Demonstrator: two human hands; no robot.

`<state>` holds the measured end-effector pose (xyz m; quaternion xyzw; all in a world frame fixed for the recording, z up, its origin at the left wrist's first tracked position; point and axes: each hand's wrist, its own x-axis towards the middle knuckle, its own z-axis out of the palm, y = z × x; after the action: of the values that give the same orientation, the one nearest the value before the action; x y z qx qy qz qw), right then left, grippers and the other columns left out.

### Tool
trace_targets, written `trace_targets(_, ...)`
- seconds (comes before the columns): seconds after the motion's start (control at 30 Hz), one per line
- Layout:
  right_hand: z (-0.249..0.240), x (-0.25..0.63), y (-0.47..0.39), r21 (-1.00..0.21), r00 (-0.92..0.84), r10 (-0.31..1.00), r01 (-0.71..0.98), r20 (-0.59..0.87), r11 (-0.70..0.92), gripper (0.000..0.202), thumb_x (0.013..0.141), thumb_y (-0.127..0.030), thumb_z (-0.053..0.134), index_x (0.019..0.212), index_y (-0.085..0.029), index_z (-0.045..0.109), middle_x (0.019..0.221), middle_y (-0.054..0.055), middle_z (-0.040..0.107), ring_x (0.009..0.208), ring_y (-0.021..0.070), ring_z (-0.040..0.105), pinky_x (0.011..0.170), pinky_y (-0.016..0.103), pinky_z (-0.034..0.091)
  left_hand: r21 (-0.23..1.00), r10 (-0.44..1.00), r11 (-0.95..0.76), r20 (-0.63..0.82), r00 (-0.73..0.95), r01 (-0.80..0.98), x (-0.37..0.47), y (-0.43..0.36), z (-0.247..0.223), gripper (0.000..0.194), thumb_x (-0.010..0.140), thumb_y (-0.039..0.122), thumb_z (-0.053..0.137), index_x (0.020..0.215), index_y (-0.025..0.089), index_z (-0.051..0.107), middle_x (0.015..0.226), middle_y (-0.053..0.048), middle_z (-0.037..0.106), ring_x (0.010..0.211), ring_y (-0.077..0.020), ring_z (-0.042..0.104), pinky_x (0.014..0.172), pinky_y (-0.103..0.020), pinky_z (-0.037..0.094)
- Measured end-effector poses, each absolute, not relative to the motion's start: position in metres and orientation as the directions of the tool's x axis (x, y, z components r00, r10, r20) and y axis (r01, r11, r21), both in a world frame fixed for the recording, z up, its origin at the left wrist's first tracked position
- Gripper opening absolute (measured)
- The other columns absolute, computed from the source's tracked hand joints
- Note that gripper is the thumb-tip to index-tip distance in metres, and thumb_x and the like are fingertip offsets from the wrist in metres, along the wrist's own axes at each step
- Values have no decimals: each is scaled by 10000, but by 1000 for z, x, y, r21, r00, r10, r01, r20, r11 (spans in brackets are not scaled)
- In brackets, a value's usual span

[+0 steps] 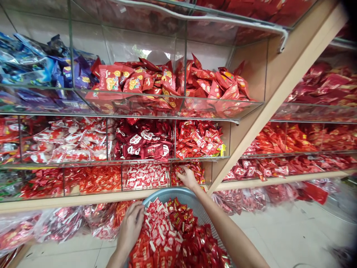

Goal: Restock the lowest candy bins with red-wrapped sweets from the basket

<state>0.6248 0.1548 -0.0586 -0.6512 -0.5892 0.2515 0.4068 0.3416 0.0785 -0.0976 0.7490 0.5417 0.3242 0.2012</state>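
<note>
A blue-grey basket (pixel 205 204) at the bottom centre holds wrapped candies in several piles: red-and-white ones (pixel 158 225), dark red ones and bright red ones. My left hand (pixel 133 223) is at the basket's left rim, its fingers wrapped over the edge. My right hand (pixel 187 176) reaches beyond the basket into the lowest shelf's right compartment and touches small red candies (pixel 198 171). Its fingers are bent, and whether a candy is between them is too small to tell. Beside that compartment lie red-and-white candies (pixel 146 175) behind glass.
Glass-fronted shelves (pixel 164 159) with candies span the view. A slanted wooden panel (pixel 267 100) stands right of my right arm. Plastic bags of candies (pixel 63 223) sit below the bottom shelf on the tiled floor (pixel 267 230). A white cable (pixel 212 16) runs along the upper shelf.
</note>
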Motion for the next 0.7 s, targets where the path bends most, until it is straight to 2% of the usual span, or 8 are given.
trace_targets(0.03,-58,623,150,-921,225,971,389,87,-7,291,763,-395,509,930,-158,518,786,38,592,661,147,561,588,259,438,651,942,-332,268,203,682,342,78,-97,257,824,352,412,925,226,611,1111,-59,551,1007,-203,539,872,-376,445)
trace_targets(0.1,-56,622,137,-997,245,968,36,-54,-65,300,753,-460,511,855,-179,496,697,1,557,570,118,538,526,237,428,646,943,-329,267,200,689,342,78,-97,262,823,352,411,931,225,613,1112,-58,554,1004,-202,544,869,-371,448)
trace_targets(0.17,-52,622,122,-974,209,968,-205,-142,-99,300,722,-473,557,808,-198,476,646,-26,527,555,105,538,529,224,435,639,942,-331,272,198,694,342,78,-96,264,822,351,413,931,222,616,1105,-57,560,1005,-201,544,872,-367,445)
trace_targets(0.23,-46,624,107,-938,181,967,-328,-180,-113,300,696,-457,602,793,-207,467,627,-36,518,566,101,546,550,218,443,633,939,-337,281,198,697,343,78,-95,261,823,345,414,926,220,619,1093,-54,568,1009,-200,543,878,-361,441)
trace_targets(0.33,-40,623,83,-924,156,970,-364,-186,-119,303,698,-453,610,808,-205,475,738,-8,569,574,87,542,544,203,434,629,936,-344,285,205,697,343,78,-95,254,822,336,417,918,216,620,1083,-50,572,997,-192,549,867,-346,447)
trace_targets(0.43,-47,617,61,-942,110,971,-287,-213,-175,334,700,-487,598,823,-193,497,811,12,591,549,76,527,510,194,415,626,932,-357,295,213,694,343,79,-96,248,820,330,422,923,215,616,1082,-50,570,986,-188,553,863,-342,449)
trace_targets(0.53,-68,605,46,-949,72,966,-216,-248,-227,365,669,-510,616,787,-182,508,711,-15,569,522,79,518,499,200,414,623,930,-361,297,217,693,342,79,-98,251,824,331,417,938,218,609,1092,-53,564,997,-193,546,871,-353,443)
trace_targets(0.7,-100,587,47,-942,81,956,-212,-281,-258,411,620,-535,636,727,-171,477,602,-52,536,446,75,521,432,191,390,626,931,-357,295,214,693,343,79,-97,249,825,344,416,930,224,608,1088,-50,563,994,-195,547,862,-353,444)
